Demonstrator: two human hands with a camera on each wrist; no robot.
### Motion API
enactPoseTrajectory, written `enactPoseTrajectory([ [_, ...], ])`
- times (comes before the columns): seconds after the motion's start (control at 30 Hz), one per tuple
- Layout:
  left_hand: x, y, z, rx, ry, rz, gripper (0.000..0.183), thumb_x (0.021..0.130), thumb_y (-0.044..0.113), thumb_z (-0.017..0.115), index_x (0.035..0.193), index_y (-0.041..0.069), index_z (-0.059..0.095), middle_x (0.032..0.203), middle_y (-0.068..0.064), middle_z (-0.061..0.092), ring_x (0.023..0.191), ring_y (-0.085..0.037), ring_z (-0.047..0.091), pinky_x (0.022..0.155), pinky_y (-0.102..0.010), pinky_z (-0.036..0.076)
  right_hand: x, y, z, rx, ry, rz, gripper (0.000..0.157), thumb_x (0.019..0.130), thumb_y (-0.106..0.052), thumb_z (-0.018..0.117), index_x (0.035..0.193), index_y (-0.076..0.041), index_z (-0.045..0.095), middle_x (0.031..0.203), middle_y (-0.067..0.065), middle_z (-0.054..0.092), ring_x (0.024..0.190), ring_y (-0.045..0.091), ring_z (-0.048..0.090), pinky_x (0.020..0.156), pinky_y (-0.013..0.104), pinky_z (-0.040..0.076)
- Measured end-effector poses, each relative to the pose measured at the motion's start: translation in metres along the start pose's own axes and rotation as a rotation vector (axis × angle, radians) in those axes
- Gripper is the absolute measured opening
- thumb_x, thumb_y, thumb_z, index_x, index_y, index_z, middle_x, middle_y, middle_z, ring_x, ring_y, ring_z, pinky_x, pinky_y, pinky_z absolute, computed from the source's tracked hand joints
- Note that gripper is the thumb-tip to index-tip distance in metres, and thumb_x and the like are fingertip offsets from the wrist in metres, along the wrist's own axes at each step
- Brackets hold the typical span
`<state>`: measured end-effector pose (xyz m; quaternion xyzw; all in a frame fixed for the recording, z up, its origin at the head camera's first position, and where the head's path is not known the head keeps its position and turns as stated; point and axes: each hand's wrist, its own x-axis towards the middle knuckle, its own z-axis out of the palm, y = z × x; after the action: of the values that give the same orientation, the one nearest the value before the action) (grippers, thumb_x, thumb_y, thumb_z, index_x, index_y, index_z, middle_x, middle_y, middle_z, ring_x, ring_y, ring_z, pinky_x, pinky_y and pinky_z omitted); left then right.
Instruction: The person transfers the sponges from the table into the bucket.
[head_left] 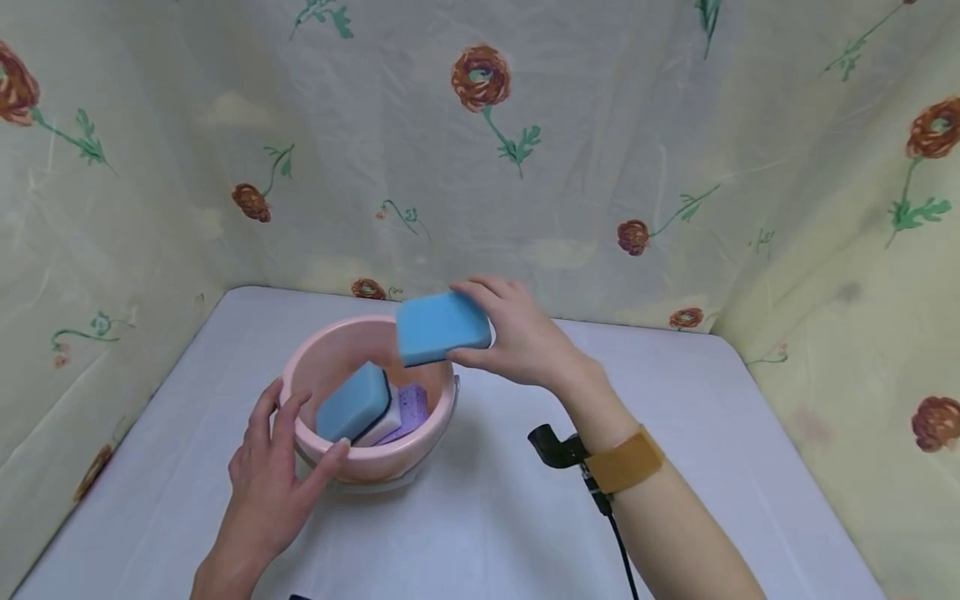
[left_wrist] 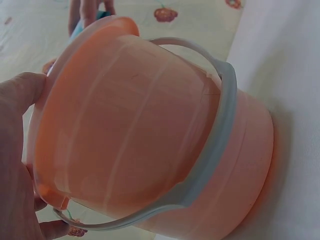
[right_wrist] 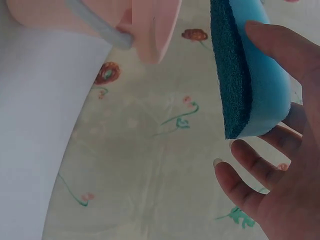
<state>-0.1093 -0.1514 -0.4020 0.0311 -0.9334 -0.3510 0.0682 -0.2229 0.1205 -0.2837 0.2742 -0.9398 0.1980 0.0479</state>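
A pink bucket (head_left: 378, 467) with a grey handle (left_wrist: 220, 135) stands upright on the table. My left hand (head_left: 270, 471) grips its rim at the near left, thumb and fingers spread along the edge. Above the bucket's right rim, my right hand (head_left: 521, 337) holds a blue sponge (head_left: 441, 327) between thumb and fingers. The right wrist view shows this sponge's dark, rough scouring side (right_wrist: 232, 75). Inside the bucket lie another blue sponge (head_left: 352, 404), a whitish sponge (head_left: 384, 423) partly under it, and a purple sponge (head_left: 414, 408) with visible pores.
The white-covered table (head_left: 517, 533) meets a floral curtain (head_left: 570, 208) at the back and both sides. A black camera (head_left: 558, 448) with a cable is strapped to my right wrist. A small dark object (head_left: 300, 597) shows at the bottom edge.
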Motion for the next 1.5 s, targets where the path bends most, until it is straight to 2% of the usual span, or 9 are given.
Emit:
enactPoseTrajectory([
  [0.57, 0.000, 0.001, 0.000, 0.007, 0.001, 0.008, 0.083, 0.095, 0.059, 0.059, 0.155, 0.013, 0.023, 0.165, -0.014, -0.005, 0.145, -0.048, 0.015, 0.105, -0.076, 0.012, 0.024, -0.034, 0.018, -0.059, -0.084, -0.129, 0.080, 0.084, -0.043, 0.081, 0.151, -0.017, 0.046, 0.153, 0.007, 0.043, 0.136, 0.031, 0.038, 0.101, 0.048, 0.047],
  [0.97, 0.001, -0.001, -0.001, 0.009, -0.012, 0.005, 0.083, 0.095, 0.060, 0.058, 0.155, 0.014, 0.024, 0.165, -0.014, -0.006, 0.145, -0.049, 0.014, 0.105, -0.077, 0.010, 0.038, -0.048, 0.036, -0.104, -0.183, -0.132, 0.079, 0.085, -0.046, 0.079, 0.152, -0.019, 0.046, 0.153, 0.004, 0.043, 0.134, 0.028, 0.039, 0.101, 0.043, 0.048],
  [1.2, 0.001, 0.000, -0.001, 0.004, -0.004, 0.013, 0.082, 0.095, 0.060, 0.058, 0.155, 0.014, 0.024, 0.165, -0.014, -0.006, 0.145, -0.048, 0.015, 0.105, -0.077, 0.011, 0.042, -0.054, 0.043, -0.138, -0.201, -0.171, 0.076, 0.086, -0.046, 0.078, 0.150, -0.018, 0.048, 0.151, 0.003, 0.045, 0.132, 0.026, 0.041, 0.102, 0.040, 0.046],
  [1.5, 0.001, -0.001, -0.001, 0.003, -0.007, 0.010, 0.083, 0.096, 0.060, 0.057, 0.156, 0.015, 0.023, 0.165, -0.014, -0.006, 0.144, -0.048, 0.016, 0.105, -0.077, 0.012, 0.048, -0.065, 0.053, -0.196, -0.249, -0.174, 0.078, 0.085, -0.048, 0.078, 0.150, -0.018, 0.048, 0.149, 0.002, 0.047, 0.131, 0.024, 0.042, 0.105, 0.040, 0.044],
])
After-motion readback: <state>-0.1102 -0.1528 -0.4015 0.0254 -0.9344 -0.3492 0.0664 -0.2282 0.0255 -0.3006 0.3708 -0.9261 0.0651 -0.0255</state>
